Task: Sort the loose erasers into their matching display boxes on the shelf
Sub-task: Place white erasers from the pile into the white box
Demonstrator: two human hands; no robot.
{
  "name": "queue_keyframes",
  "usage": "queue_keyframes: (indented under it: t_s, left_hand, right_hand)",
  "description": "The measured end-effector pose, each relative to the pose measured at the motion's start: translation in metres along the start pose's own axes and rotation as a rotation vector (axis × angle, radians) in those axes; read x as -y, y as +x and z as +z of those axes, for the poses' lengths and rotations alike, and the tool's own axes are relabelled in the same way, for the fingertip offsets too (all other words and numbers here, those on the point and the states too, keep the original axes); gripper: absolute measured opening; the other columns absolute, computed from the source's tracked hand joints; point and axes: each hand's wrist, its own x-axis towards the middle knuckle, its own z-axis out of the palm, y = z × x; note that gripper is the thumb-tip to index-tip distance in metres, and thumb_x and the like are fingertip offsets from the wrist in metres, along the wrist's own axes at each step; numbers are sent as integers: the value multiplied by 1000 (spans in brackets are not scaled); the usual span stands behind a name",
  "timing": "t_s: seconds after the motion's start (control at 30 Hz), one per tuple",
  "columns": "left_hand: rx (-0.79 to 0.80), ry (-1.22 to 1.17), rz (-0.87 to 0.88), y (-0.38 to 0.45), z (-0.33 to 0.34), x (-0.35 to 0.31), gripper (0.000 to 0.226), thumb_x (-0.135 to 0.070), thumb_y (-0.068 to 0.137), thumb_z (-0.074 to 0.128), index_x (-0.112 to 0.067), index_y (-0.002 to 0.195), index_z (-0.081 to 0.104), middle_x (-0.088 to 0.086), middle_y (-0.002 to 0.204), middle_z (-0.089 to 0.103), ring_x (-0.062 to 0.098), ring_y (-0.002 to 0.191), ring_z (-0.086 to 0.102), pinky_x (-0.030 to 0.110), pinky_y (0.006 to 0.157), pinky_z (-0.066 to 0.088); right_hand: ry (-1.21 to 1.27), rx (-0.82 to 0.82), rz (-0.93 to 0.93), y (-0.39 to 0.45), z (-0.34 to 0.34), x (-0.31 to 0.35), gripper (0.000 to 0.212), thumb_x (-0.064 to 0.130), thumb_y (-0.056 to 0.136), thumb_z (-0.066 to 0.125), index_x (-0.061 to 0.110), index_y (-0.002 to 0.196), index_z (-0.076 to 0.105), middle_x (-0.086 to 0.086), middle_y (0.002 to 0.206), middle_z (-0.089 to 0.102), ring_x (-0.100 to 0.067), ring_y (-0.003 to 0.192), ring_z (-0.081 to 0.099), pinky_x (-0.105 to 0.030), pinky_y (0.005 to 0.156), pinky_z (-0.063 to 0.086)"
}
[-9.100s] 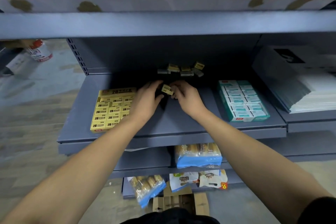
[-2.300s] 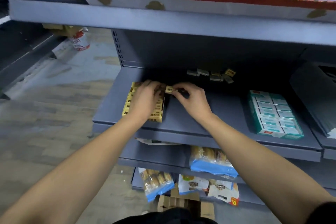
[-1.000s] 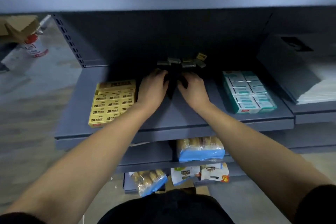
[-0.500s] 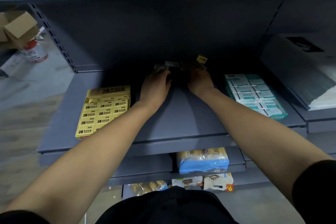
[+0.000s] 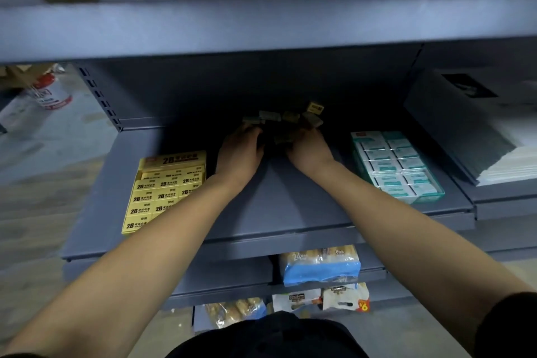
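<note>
Several loose erasers (image 5: 286, 117) lie in a dark pile at the back of the grey shelf (image 5: 279, 212). Both my hands reach into that pile. My left hand (image 5: 239, 151) has its fingers bent down at the pile's left end, and the shadow hides what they touch. My right hand (image 5: 308, 151) pinches one small eraser (image 5: 283, 139) between the two hands. A yellow 2B eraser display box (image 5: 165, 189) sits on the shelf to the left, partly behind my left forearm. A green-and-white eraser display box (image 5: 395, 166) sits to the right.
The shelf above (image 5: 261, 23) overhangs closely. A stack of dark-covered paper (image 5: 476, 131) lies on the neighbouring shelf to the right. Snack bags (image 5: 319, 266) fill the lower shelves. A red-and-white can (image 5: 48, 93) stands on the floor at the left.
My hands went from the yellow box to the loose pile at the back. In the last half second they drew slightly toward me, and an eraser now shows between them.
</note>
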Motion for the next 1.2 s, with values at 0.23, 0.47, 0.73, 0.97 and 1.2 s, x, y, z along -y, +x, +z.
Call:
queue_keyframes:
  t_s: [0.23, 0.47, 0.73, 0.97, 1.2]
  left_hand:
    - [103, 44, -33, -15, -2, -9, 32, -16, 94, 57, -12, 126, 57, 14, 127, 54, 34, 107, 57, 41, 84, 50]
    - [96, -10, -13, -35, -7, -12, 31, -12, 90, 59, -12, 121, 63, 12, 121, 58, 32, 105, 58, 43, 86, 50]
    - [60, -68, -15, -52, -14, -14, 32, -16, 87, 65, -10, 119, 64, 11, 118, 59, 29, 105, 58, 43, 87, 49]
    - [1, -114, 16, -50, -26, -15, 31, -8, 89, 63, -11, 120, 62, 10, 119, 59, 29, 107, 58, 41, 88, 49]
    - [34, -137, -14, -46, -27, -28, 49, -19, 88, 66, -13, 134, 51, 10, 129, 57, 28, 115, 56, 40, 94, 48]
  right_hand:
    - [238, 21, -103, -34, -18, 12, 32, 6, 88, 55, 12, 118, 66, -12, 116, 67, -29, 104, 61, -37, 81, 52]
    - [372, -109, -148, -59, -18, 18, 30, -1, 83, 61, 8, 111, 67, -11, 108, 67, -26, 101, 59, -33, 81, 49]
    - [393, -134, -187, -69, -20, 24, 31, 1, 83, 63, 9, 113, 66, -8, 110, 66, -24, 103, 59, -33, 85, 49]
    - [569, -70, -44, -69, -35, 32, 29, 14, 89, 65, 11, 117, 64, -3, 108, 69, -13, 96, 64, -14, 77, 47]
    - [1006, -40, 227, -67, -48, 25, 45, -1, 84, 60, 17, 125, 57, 2, 98, 62, -20, 95, 63, -34, 78, 58]
